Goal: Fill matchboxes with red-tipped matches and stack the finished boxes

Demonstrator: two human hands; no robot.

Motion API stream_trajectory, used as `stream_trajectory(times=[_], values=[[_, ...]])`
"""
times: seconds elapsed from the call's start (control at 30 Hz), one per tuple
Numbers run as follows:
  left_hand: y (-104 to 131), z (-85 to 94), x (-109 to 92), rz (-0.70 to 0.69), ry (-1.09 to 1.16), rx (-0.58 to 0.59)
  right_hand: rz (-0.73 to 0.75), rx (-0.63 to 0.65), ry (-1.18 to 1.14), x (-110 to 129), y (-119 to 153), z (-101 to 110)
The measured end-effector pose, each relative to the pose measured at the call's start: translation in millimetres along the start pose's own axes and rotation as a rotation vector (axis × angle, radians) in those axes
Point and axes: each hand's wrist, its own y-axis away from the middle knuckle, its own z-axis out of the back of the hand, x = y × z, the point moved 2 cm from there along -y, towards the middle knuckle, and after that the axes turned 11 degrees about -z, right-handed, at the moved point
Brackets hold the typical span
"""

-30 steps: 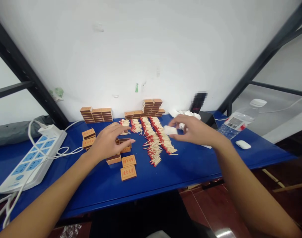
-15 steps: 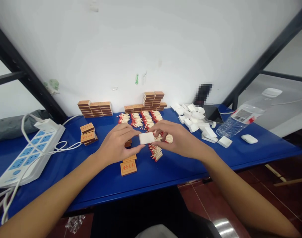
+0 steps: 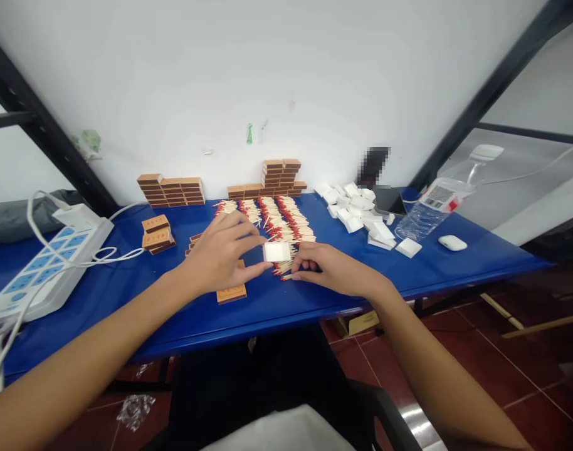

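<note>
Between thumb and fingers, my left hand (image 3: 225, 254) holds a small white matchbox tray (image 3: 277, 252) by its left end, its hollow side facing me. My right hand (image 3: 328, 266) is closed in a pinch at the near end of the matches (image 3: 279, 219), just right of the tray. These red-tipped matches lie in several rows on the blue table. Below my left hand lies an orange matchbox sleeve (image 3: 231, 294), partly covered by the hand. More sleeves (image 3: 194, 241) show behind that hand's wrist side.
Stacked matchboxes (image 3: 173, 192) stand along the wall, with another stack (image 3: 279, 178) at the middle. A heap of white trays (image 3: 355, 210) lies right, near a plastic bottle (image 3: 425, 207) and a white earphone case (image 3: 452, 243). A power strip (image 3: 51, 269) with cables occupies the left.
My right hand has let go of the white tray and moved down to the matches. My left hand keeps the tray, now tilted to show its hollow. The camera view has shifted slightly.
</note>
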Motion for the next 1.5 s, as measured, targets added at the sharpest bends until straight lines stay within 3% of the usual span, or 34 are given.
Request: stream_trajectory(times=[0.17,0.3,0.5,0.77,0.93,1.13,1.37,1.5], values=[[4.1,-7.4,1.7,-0.070,-0.102,0.021,-0.050,-0.022,0.034,-3.6,10.1,3.8],[3.6,-8.4,-4.2,-0.129,-0.156,-0.020,-0.047,-0.165,-0.005,-1.6,18.0,10.3],[3.7,-13.0,-13.6,-0.075,-0.099,-0.148,0.023,-0.357,0.004,14.6,11.4,6.1],[7.2,-11.5,-8.8,-0.075,-0.062,-0.174,0.067,-0.360,0.195,29.2,-9.8,-7.5],[8.2,-11.8,-6.6,-0.048,-0.036,-0.154,0.108,-0.315,0.064,26.8,-12.0,-7.6],[10.6,-10.8,-2.2,-0.035,-0.074,-0.138,0.109,-0.500,-0.179,8.0,-5.1,-1.9],[12.7,-7.8,3.8,-0.056,-0.133,-0.119,0.001,-0.229,-0.106,-3.7,-0.4,-3.6],[11.1,-6.7,2.9,-0.062,-0.132,-0.135,-0.020,-0.151,-0.095,-4.7,-1.7,-5.6]])
